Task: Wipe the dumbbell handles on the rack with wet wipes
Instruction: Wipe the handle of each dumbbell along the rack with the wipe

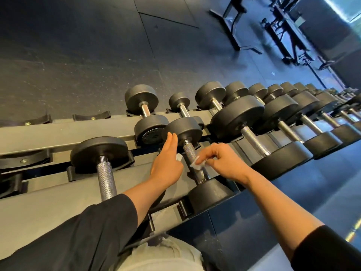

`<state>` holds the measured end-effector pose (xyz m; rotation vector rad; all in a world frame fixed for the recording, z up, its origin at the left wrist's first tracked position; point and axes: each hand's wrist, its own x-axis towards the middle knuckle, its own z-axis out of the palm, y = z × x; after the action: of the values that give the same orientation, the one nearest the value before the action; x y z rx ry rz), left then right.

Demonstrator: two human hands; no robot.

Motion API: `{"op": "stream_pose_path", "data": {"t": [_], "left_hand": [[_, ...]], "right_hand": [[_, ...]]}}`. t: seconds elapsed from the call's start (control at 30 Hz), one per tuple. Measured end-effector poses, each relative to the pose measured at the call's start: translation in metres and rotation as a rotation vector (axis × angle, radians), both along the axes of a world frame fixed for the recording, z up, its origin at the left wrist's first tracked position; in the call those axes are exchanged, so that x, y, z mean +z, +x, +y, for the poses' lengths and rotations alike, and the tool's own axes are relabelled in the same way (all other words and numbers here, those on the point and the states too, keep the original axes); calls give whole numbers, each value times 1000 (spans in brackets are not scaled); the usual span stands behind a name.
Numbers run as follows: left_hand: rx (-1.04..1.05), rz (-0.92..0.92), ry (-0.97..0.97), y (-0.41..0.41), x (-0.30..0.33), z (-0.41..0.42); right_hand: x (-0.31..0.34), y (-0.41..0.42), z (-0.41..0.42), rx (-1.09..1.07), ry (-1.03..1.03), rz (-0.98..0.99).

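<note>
Floor (82,55): dark speckled rubber tiles, seams visible; turns glossy blue at right.
Room: gym; black bench frames (232,22) and further equipment at upper right, blurred.
Rack (58,132): grey steel, tiered, running from left edge to far right; black saddle cradles bolted along the rails.
Rack contents, near tier: knurled-handle dumbbells lying across the rails, heads black and round.
Rack contents, far tier: three smaller dumbbells (143,108) in plain view behind the hands, more receding to the right; exact total cannot be told.
Empty cradles (88,116): two on the far rail at left, one on the near rail at left.
Left dumbbell (104,173): near tier, well left of the hands, handle bare.
Centre dumbbell (193,159): near tier, between the two hands; handle chrome, knurled.
Wet wipe (197,165): white, crumpled, lying against the centre dumbbell handle about mid-length.
Right hand (224,163): fingertips pinching the wet wipe onto the handle, other fingers curled.
Left hand (168,159): fingers straight and pressed together, just left of the handle near the far head; a scrap of white at the palm edge, hold on it cannot be told.
Sleeves (88,231): two, black, pushed up the forearms.
Hands counted: two.
</note>
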<state>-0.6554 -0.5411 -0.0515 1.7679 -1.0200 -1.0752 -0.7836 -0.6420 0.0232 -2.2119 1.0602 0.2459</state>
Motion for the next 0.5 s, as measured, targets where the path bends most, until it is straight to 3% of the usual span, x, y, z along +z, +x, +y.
{"op": "stream_pose_path", "data": {"t": [0.07,0.13,0.23,0.4,0.5], "left_hand": [[8,-18,-8,-1,-2,0],[28,-72,-17,-5,-3,-1],[46,-163,-6,-2,-7,0],[117,-295,11,-9,-9,-2],[149,-332,20,-20,-6,-2]], "right_hand": [[2,9,-6,-47,-146,-165],[-3,15,-14,-12,-198,-205],[-26,19,-23,80,-143,-138],[-51,-3,-32,73,-54,-320],[-49,-23,-35,59,151,-386]]}}
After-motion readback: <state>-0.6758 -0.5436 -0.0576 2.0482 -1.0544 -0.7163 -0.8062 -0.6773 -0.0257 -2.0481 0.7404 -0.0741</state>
